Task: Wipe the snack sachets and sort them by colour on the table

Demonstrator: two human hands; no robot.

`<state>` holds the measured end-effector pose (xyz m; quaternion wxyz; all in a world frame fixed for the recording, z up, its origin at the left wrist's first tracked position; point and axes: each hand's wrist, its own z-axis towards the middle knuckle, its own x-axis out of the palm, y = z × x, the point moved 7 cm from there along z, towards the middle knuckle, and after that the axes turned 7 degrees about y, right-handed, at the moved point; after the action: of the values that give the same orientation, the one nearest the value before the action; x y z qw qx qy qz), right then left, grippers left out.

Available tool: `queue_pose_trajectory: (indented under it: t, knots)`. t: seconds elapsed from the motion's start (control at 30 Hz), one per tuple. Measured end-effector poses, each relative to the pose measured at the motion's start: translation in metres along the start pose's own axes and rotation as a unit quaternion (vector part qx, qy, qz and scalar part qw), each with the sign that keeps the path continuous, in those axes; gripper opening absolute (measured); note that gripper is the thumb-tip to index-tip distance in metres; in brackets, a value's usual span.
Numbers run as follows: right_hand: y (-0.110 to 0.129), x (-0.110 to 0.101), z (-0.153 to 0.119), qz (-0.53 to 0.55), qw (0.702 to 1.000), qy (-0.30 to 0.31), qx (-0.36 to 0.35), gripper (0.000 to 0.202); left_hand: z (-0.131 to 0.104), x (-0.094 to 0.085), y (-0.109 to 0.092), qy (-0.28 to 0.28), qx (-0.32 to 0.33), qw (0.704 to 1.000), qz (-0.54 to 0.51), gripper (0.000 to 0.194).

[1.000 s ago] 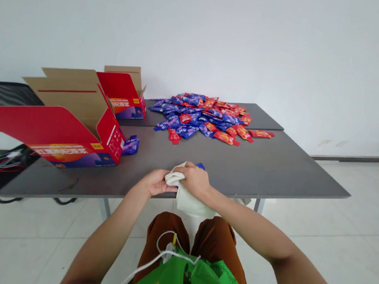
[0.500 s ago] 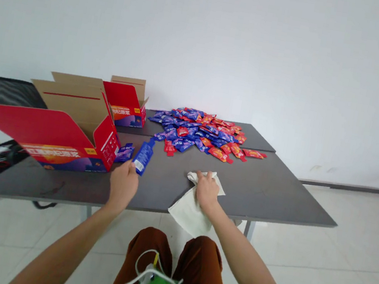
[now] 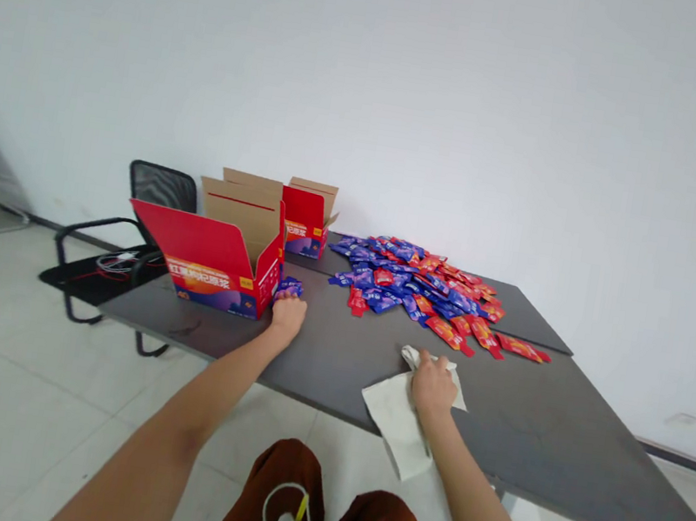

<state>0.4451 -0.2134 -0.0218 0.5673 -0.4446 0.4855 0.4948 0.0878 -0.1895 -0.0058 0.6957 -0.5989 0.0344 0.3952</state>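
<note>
My left hand (image 3: 288, 318) is low over the table beside the near red box (image 3: 266, 278). Its fingers are closed at the blue pouches (image 3: 289, 286) lying against the box's right side; the fingertips are partly hidden behind the knuckles. My right hand (image 3: 434, 383) presses on a cream cloth (image 3: 395, 404), its fingers closed on the bunched upper part. The cloth's lower corner hangs over the table's front edge. Beyond both hands lies a heap of blue and red spouted pouches (image 3: 411, 279).
A second open red box (image 3: 305, 223) stands behind the near one, by the wall. A black mesh chair (image 3: 162, 187) with cables on its seat is left of the dark table (image 3: 332, 364). A few red pouches (image 3: 522, 349) lie at the heap's right edge.
My left hand has carried the blue pouch left and down to the pouch beside the box. My right hand stays on the cloth. The view has turned left.
</note>
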Motion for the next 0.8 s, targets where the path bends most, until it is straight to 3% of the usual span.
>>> queue_pose_trajectory:
  t: [0.2, 0.27, 0.37, 0.43, 0.5, 0.57, 0.7, 0.8]
  knots:
    - [-0.013, 0.002, -0.002, 0.062, 0.998, 0.009, -0.009, 0.040, -0.009, -0.003, 0.010, 0.077, 0.003, 0.992, 0.097, 0.027]
    - [-0.011, 0.003, -0.006, 0.083, 0.996, 0.007, -0.031, 0.039, -0.012, -0.007, 0.007, 0.082, 0.041, 0.987, 0.134, 0.033]
    - [-0.006, 0.005, -0.011, 0.101, 0.993, -0.001, -0.058, 0.037, -0.009, -0.003, -0.005, 0.094, 0.113, 0.984, 0.095, 0.042]
    - [-0.005, 0.006, -0.011, 0.112, 0.992, -0.004, -0.065, 0.037, -0.001, 0.011, -0.015, 0.113, 0.144, 0.975, 0.127, 0.042]
    - [-0.006, 0.007, -0.009, 0.125, 0.990, -0.001, -0.066, 0.036, 0.012, 0.033, -0.026, 0.108, 0.138, 0.958, 0.227, 0.041]
    - [-0.007, 0.008, -0.007, 0.139, 0.988, 0.003, -0.065, 0.035, 0.026, 0.057, -0.038, 0.086, 0.108, 0.943, 0.303, 0.044]
    - [-0.011, 0.006, -0.004, 0.175, 0.983, 0.000, -0.061, 0.035, 0.047, 0.112, -0.058, 0.099, 0.047, 0.940, 0.323, 0.051]
    - [-0.013, 0.006, -0.002, 0.197, 0.979, -0.001, -0.059, 0.035, 0.057, 0.137, -0.056, 0.086, -0.047, 0.943, 0.319, 0.077]
